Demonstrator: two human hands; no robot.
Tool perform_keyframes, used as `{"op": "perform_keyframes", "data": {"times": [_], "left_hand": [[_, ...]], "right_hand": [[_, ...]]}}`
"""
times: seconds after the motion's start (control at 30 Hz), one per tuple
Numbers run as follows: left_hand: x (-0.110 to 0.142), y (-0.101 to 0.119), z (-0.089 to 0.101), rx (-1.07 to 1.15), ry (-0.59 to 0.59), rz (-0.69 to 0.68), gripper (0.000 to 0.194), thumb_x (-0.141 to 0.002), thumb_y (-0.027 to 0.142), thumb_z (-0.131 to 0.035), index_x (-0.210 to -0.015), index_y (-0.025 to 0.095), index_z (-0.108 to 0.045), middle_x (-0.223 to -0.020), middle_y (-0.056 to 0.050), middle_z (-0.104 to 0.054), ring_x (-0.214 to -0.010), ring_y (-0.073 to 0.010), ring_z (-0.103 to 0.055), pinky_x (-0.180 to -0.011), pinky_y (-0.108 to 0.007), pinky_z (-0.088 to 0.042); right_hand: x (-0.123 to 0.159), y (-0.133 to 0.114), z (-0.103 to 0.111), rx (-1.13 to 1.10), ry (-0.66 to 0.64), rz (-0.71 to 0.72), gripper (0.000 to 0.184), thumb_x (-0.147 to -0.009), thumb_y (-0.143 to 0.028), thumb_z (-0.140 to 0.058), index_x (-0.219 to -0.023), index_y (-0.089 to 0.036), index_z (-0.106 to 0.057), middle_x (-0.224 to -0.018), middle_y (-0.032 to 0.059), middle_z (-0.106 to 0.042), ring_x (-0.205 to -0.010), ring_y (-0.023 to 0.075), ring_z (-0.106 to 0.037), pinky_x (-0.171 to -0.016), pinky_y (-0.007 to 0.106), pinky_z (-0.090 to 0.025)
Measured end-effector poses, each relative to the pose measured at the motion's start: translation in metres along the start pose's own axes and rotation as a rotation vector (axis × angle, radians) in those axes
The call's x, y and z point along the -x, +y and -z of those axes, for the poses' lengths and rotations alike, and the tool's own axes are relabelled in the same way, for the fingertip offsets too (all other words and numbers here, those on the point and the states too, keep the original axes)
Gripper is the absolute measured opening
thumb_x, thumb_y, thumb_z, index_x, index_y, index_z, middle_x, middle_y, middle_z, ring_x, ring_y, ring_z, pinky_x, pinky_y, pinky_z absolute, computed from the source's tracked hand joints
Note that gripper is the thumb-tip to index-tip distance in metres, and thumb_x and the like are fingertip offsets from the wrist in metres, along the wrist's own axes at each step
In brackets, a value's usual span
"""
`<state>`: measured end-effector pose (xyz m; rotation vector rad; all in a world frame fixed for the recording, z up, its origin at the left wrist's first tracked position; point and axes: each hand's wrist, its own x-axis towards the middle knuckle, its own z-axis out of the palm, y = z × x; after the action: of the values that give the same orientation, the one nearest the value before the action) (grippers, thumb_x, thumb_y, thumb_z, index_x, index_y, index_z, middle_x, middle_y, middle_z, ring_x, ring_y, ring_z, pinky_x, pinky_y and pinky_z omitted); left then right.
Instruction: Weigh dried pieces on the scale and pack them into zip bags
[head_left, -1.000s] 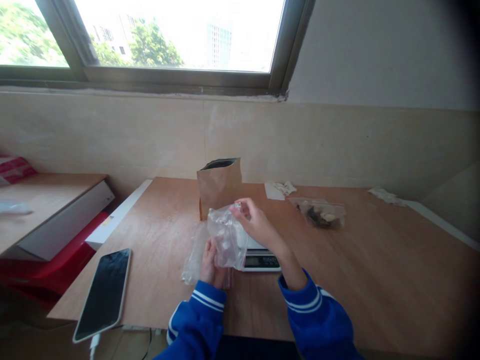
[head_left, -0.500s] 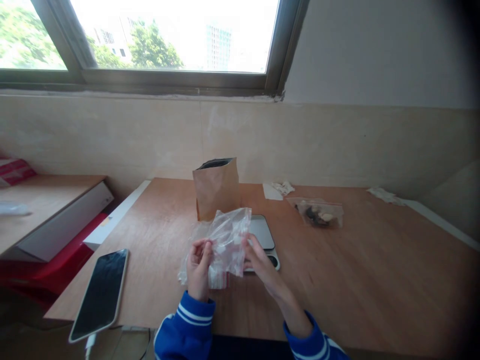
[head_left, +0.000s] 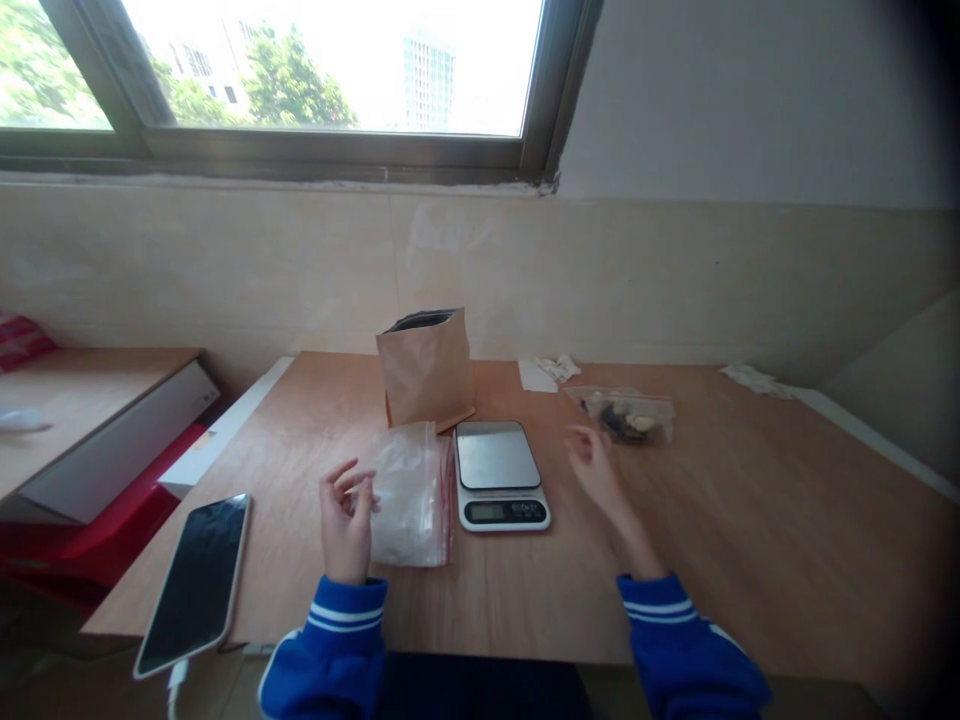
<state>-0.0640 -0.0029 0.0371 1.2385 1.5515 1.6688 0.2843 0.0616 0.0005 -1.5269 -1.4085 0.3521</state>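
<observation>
Seemingly between grasps, the left hand (head_left: 346, 522) beside clear bags (head_left: 411, 505) and the right hand (head_left: 598, 472) near a filled bag (head_left: 636, 422) are empty and loosely curled, any pick-up calling for a light pinch.

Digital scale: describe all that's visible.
The digital scale has a white body, a flat, metallic-looking weighing plate and a dark front strip with a grey display, reading illegible. It lies flat on the wooden table, just right of the clear plastic bags, contact unclear. Neither the left hand nor the right hand touches it.
</observation>
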Motion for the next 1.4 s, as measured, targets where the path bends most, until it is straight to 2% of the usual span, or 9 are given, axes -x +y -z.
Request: {"op": "perform_keyframes", "data": {"times": [0.2,0.33,0.5,0.67,0.87,1.03,1.13,1.27,1.4], "left_hand": [[0.011,0.003,-0.006,-0.713,0.181,-0.37,0.029,-0.089,0.024,-0.047,-0.111,0.024,-0.066,-0.124,-0.01,-0.059,-0.109,-0.0272,-0.055,-0.098,-0.048,-0.034],[0.022,0.009,-0.025,-0.817,-0.072,-0.56,0.04,-0.091,0.016,-0.038,-0.121,0.028,-0.061,-0.134,-0.005,-0.056,-0.125,-0.0209,-0.048,-0.107,-0.039,-0.025],[0.029,-0.016,-0.044,-1.076,-0.291,-0.382,0.048,-0.091,0.021,-0.037,-0.137,0.027,-0.047,-0.149,-0.005,-0.037,-0.139,-0.0265,-0.03,-0.112,-0.047,-0.017],[0.027,-0.032,-0.053,-1.174,-0.292,-0.277,0.051,-0.092,0.021,-0.033,-0.142,0.024,-0.041,-0.152,-0.008,-0.032,-0.14,-0.0286,-0.028,-0.112,-0.051,-0.017],[0.022,0.014,-0.054,-0.893,-0.316,-0.142,0.037,-0.089,0.017,-0.037,-0.116,0.02,-0.063,-0.132,-0.011,-0.057,-0.127,-0.0292,-0.046,-0.108,-0.056,-0.022],[0.045,0.07,-0.056,-0.122,-0.497,-0.119,0.029,-0.091,0.036,-0.045,-0.108,0.02,-0.062,-0.1,-0.008,-0.067,-0.086,-0.0193,-0.061,-0.078,-0.031,-0.046],[0.055,0.082,-0.055,0.048,-0.593,-0.016,0.024,-0.085,0.04,-0.056,-0.085,0.018,-0.063,-0.07,-0.001,-0.059,-0.057,-0.0116,-0.048,-0.054,-0.023,-0.036],[0.057,0.08,-0.052,0.067,-0.675,0.025,0.028,-0.087,0.041,-0.053,-0.073,0.017,-0.055,-0.059,0.003,-0.045,-0.054,-0.0093,-0.039,-0.052,-0.022,-0.031],[0.062,0.078,-0.059,0.221,-0.631,0.099,0.029,-0.088,0.043,-0.05,-0.074,0.018,-0.051,-0.06,0.004,-0.044,-0.055,-0.0088,-0.04,-0.055,-0.021,-0.035]], "right_hand": [[-0.038,0.077,0.02,0.61,0.205,-0.008,0.052,-0.071,-0.029,-0.058,-0.118,-0.007,-0.05,-0.128,0.0265,-0.038,-0.12,0.0394,-0.036,-0.095,0.053,-0.031],[-0.039,0.082,0.022,0.684,0.236,-0.021,0.033,-0.075,-0.027,-0.054,-0.103,-0.011,-0.058,-0.119,0.0222,-0.046,-0.107,0.0336,-0.045,-0.087,0.047,-0.036],[-0.04,0.071,0.033,0.561,0.326,-0.02,0.018,-0.077,-0.024,-0.046,-0.079,-0.014,-0.061,-0.089,0.0144,-0.057,-0.086,0.0252,-0.052,-0.08,0.039,-0.041],[-0.019,0.019,0.054,0.279,0.563,-0.042,0.021,-0.078,-0.031,-0.05,-0.086,-0.014,-0.061,-0.079,0.0107,-0.063,-0.076,0.023,-0.057,-0.076,0.037,-0.044],[0.045,-0.082,0.055,-0.362,0.608,-0.196,0.032,-0.076,-0.044,-0.062,-0.09,-0.016,-0.061,-0.082,0.0045,-0.063,-0.07,0.0153,-0.059,-0.064,0.027,-0.046],[0.073,-0.137,0.021,-0.745,0.327,-0.415,0.031,-0.075,-0.046,-0.065,-0.09,-0.02,-0.059,-0.072,-0.0025,-0.059,-0.059,0.011,-0.054,-0.053,0.021,-0.043],[0.076,-0.149,0.005,-0.796,0.202,-0.419,0.031,-0.077,-0.048,-0.063,-0.092,-0.021,-0.057,-0.067,-0.004,-0.056,-0.055,0.0111,-0.052,-0.05,0.021,-0.042],[0.084,-0.149,-0.005,-0.779,0.109,-0.426,0.037,-0.08,-0.051,-0.059,-0.102,-0.021,-0.053,-0.072,-0.0015,-0.059,-0.057,0.0135,-0.055,-0.052,0.024,-0.044],[0.099,-0.148,-0.013,-0.49,0.324,-0.356,0.046,-0.076,-0.05,-0.064,-0.107,-0.023,-0.046,-0.103,0.0067,-0.056,-0.08,0.0169,-0.056,-0.068,0.028,-0.047]]}}
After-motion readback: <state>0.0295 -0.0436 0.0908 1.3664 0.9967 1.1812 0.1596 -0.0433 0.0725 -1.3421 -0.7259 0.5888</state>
